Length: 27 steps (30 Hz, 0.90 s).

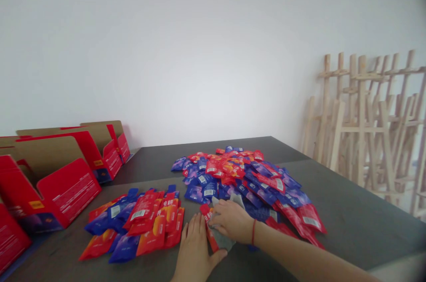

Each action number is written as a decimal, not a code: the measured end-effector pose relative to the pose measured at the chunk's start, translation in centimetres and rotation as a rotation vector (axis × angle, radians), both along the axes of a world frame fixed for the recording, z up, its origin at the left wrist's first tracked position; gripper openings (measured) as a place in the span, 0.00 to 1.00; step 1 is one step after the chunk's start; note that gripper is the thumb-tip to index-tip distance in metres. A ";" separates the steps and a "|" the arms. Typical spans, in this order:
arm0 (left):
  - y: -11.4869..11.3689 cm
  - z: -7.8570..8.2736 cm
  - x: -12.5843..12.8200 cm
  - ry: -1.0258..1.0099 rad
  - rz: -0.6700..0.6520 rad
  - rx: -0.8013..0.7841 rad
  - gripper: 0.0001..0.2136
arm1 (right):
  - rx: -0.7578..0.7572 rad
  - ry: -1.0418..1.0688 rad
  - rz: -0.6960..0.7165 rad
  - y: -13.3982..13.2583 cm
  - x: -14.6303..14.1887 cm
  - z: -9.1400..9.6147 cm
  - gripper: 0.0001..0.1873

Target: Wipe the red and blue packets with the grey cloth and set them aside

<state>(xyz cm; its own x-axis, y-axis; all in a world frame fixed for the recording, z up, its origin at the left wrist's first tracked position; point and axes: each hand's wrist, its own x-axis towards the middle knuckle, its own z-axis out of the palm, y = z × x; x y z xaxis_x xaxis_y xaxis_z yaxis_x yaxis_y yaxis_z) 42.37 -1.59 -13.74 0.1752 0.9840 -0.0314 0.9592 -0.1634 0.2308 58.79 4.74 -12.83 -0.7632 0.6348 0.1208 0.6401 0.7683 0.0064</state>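
A red packet (213,243) lies flat on the dark table in front of me, partly covered by a grey cloth (223,240). My left hand (195,246) rests along the packet's left side, its fingers straight and its thumb over the bottom end, holding it against the table. My right hand (233,220) is closed on the cloth and presses it onto the packet; the fingertips are partly hidden. Just beyond, a large heap of red and blue packets (229,168) spreads out to the right. Overlapping rows of similar packets (146,224) lie left of my hands.
Open red cardboard boxes (71,193) stand in a row along the left side of the dark table (339,211). Behind the table is a white wall (206,51). Several wooden easels (362,126) lean together at the right, past the table's edge.
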 end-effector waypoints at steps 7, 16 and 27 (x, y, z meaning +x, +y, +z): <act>0.3 -0.9 -1.1 0.001 -0.060 -0.035 0.44 | 0.065 0.019 0.250 -0.8 2.1 -0.3 0.12; 0.9 -0.6 -1.0 -0.157 -0.080 -0.058 0.44 | 0.099 -0.007 0.114 -0.6 1.6 0.6 0.11; 0.7 -1.0 -1.1 -0.217 -0.070 -0.023 0.48 | 0.087 -0.012 0.173 0.1 0.5 0.5 0.11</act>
<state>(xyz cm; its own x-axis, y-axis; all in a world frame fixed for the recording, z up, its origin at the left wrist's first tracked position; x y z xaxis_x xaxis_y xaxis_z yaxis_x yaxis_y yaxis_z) 41.29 -0.90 -14.74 0.2479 0.9688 -0.0080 0.8730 -0.2198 0.4353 59.32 4.83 -12.31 -0.8619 0.4813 0.1598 0.4978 0.8632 0.0847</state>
